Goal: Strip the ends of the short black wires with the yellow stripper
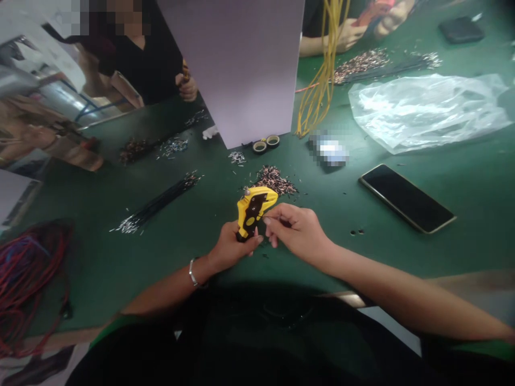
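Observation:
My left hand [233,245], with a bracelet at the wrist, is closed round the handles of a yellow and black hand tool [254,209]. Beside it, my right hand [292,230] is pinched on a thin dark wire [277,217] whose end meets the side of the tool's head. Just beyond the tool is a pile of short copper-tipped pieces [276,179]. The tool partly covers this pile. Fingers of both hands nearly meet below the tool's head.
A phone [408,198] lies right, a wire bundle [156,206] left. Behind are tape rolls [266,143], an upright panel [249,64], yellow wires [322,91] and a plastic bag [426,110]. Red cables [30,273] lie far left. Other people are across the table.

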The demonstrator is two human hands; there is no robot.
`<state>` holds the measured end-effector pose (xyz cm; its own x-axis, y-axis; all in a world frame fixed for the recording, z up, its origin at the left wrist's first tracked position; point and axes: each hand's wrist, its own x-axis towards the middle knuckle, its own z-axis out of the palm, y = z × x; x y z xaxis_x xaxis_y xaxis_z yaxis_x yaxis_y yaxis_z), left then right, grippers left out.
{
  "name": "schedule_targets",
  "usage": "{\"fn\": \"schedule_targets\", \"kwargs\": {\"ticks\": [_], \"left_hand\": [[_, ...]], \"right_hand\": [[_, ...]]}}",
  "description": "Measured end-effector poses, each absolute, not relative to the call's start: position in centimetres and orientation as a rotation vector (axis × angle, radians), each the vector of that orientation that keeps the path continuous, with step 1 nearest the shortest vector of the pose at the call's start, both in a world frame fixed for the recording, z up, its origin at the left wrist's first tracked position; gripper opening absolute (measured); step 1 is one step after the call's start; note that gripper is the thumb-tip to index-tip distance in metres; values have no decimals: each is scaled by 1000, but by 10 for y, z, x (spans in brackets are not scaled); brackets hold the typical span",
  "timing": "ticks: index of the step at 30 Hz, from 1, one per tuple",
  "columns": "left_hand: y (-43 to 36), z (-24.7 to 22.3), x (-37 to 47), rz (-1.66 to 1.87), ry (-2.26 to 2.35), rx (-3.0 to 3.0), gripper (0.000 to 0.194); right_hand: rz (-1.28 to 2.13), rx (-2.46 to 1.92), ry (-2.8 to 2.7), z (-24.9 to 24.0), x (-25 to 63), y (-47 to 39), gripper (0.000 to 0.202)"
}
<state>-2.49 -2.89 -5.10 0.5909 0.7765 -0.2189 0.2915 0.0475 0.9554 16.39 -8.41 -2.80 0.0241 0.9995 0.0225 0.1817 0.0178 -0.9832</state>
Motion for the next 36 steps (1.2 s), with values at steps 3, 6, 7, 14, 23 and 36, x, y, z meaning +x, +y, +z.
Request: {"fn": "schedule_targets", "kwargs": {"ticks": [3,6,7,14,23,36], "left_hand": [[-26,-54,-26,471,839,1388,29],[-22,-56,-27,456,741,1244,28],[-21,-56,-28,454,719,1203,28],[-15,-50,-32,355,569,1115,34],[-11,-51,-35,341,485,1066,35],[-11,-52,-35,248,399,1035,37]], "right_hand": [[1146,-1304,-1241,-29,166,-82,12],[1187,-1238,-1164,-30,169,-80,9],[1205,-1216,-1146,-30,170,-80,10],[1285,-1122,-985,-25,178,-76,23],[1308,-1011,-842,-23,188,-70,25],[1404,-891,-794,-28,192,-68,19]]}}
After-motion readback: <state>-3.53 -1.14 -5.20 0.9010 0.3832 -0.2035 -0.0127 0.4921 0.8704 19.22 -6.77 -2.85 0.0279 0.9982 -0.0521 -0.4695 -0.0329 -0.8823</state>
